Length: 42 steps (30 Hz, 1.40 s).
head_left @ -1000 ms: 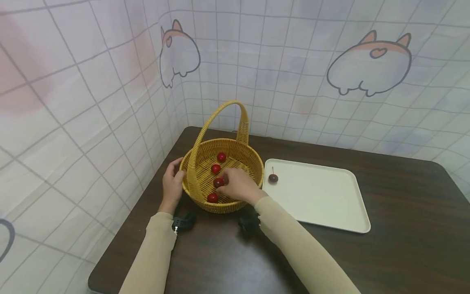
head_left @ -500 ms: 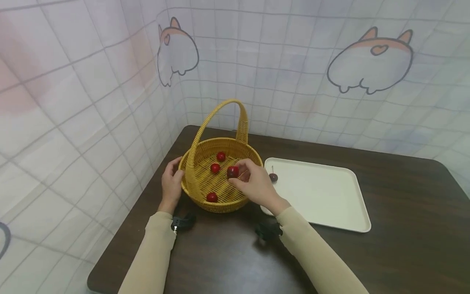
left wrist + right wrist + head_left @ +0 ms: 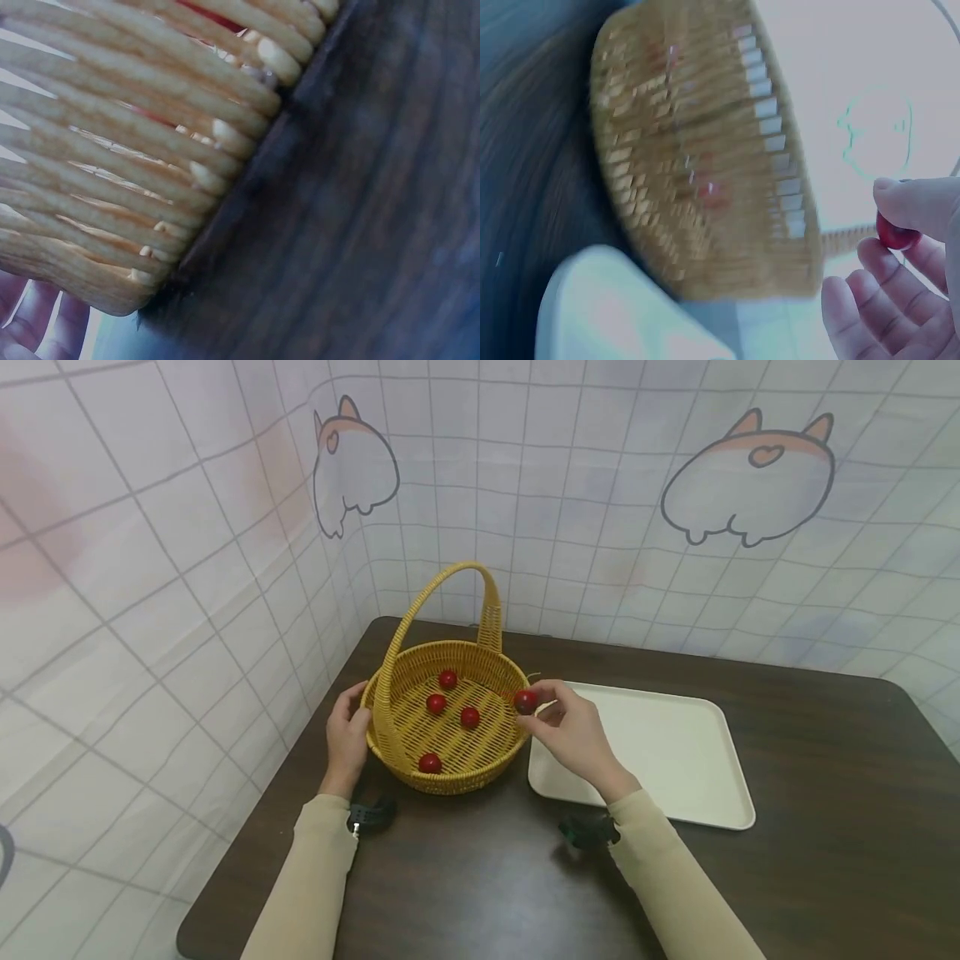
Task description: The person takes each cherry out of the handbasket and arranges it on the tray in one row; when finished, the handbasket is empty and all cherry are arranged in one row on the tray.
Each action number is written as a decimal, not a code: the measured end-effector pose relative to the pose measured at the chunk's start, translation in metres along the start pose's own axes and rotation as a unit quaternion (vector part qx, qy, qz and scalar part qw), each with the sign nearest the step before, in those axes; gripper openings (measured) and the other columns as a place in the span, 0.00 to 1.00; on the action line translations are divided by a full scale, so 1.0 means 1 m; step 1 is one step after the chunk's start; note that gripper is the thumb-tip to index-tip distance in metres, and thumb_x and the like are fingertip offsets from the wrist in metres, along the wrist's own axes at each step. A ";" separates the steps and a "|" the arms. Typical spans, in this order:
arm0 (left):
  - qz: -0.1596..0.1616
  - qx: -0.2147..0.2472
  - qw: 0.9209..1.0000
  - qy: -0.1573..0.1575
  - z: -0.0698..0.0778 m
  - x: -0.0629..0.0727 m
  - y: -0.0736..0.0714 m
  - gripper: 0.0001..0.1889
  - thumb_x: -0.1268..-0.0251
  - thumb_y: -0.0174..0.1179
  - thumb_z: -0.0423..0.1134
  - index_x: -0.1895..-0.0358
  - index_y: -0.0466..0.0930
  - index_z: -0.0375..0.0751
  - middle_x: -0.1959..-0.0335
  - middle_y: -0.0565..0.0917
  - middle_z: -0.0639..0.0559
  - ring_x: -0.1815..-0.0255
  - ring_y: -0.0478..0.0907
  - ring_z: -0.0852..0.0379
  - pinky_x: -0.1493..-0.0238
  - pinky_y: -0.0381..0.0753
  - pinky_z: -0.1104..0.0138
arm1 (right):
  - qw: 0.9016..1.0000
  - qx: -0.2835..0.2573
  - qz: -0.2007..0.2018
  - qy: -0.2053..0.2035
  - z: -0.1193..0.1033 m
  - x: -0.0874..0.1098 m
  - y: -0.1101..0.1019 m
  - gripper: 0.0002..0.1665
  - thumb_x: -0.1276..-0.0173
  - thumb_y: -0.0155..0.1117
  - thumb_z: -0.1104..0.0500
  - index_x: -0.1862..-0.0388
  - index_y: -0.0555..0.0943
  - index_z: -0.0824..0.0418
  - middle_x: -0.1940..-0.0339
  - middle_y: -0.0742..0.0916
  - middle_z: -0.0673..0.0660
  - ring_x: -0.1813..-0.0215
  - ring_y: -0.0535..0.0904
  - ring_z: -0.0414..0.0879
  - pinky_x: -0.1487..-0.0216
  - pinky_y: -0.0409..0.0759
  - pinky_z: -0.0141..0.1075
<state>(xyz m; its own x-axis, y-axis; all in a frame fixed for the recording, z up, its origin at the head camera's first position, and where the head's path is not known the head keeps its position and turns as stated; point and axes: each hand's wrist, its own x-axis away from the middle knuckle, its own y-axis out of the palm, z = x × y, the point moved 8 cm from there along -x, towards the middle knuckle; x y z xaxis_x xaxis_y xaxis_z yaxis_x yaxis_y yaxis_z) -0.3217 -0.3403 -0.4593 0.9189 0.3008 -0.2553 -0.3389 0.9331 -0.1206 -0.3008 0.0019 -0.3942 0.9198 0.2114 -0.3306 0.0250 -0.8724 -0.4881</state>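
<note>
My right hand (image 3: 577,735) pinches a dark red cherry (image 3: 526,702) between thumb and fingertips, at the right rim of a yellow woven basket (image 3: 450,783). A thin stem rises from that cherry. In the right wrist view the pinched cherry (image 3: 897,235) is partly covered by the thumb. Several more red cherries (image 3: 437,703) lie apart on the basket floor. At the basket's left side, my left hand (image 3: 348,739) holds the rim, its fingers outside the wall. Up close in the left wrist view, the basket's weave (image 3: 135,127) hides most of that hand.
A white rectangular tray (image 3: 667,760) lies right of the basket, its left end partly behind my right hand. The basket's tall handle (image 3: 442,578) arches over it. Dark wooden table (image 3: 480,877) surrounds both, with a patterned cloth (image 3: 585,527) behind.
My right hand has lifted a cherry from the basket and moved right to the rim. Another basket cherry has come into view; the one on the tray is now out of sight.
</note>
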 end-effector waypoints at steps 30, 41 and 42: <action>-0.005 0.002 1.000 0.005 0.032 0.012 0.000 0.23 0.36 0.45 0.28 0.37 0.72 0.29 0.46 0.77 0.39 0.54 0.72 0.62 0.56 0.72 0.74 | 0.973 0.158 0.014 0.168 0.110 0.013 -0.044 0.23 0.37 0.66 0.56 0.43 0.77 0.60 0.53 0.86 0.61 0.55 0.81 0.54 0.52 0.75 0.46; -0.009 0.000 1.000 -0.001 0.031 0.011 0.001 0.23 0.36 0.45 0.29 0.37 0.72 0.30 0.45 0.77 0.38 0.53 0.72 0.60 0.54 0.71 0.73 | 0.972 0.179 -0.005 0.153 0.110 0.010 -0.039 0.24 0.41 0.68 0.57 0.45 0.79 0.61 0.56 0.85 0.60 0.55 0.80 0.54 0.54 0.73 0.45; -0.008 0.000 1.000 -0.001 0.031 0.011 0.001 0.23 0.36 0.45 0.29 0.37 0.72 0.30 0.44 0.77 0.38 0.53 0.72 0.60 0.54 0.71 0.73 | 0.971 0.181 -0.007 0.153 0.110 0.010 -0.038 0.24 0.41 0.68 0.57 0.45 0.79 0.61 0.56 0.85 0.60 0.55 0.79 0.54 0.54 0.73 0.46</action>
<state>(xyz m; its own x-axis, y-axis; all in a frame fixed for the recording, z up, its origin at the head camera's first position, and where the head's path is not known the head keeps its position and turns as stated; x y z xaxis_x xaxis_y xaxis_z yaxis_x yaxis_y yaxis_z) -0.3054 -0.3300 -0.4321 0.9248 0.2855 -0.2516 -0.3236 0.9379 -0.1249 -0.3357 0.0859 -0.4677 0.9951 0.0326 -0.0936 -0.0505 -0.6459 -0.7618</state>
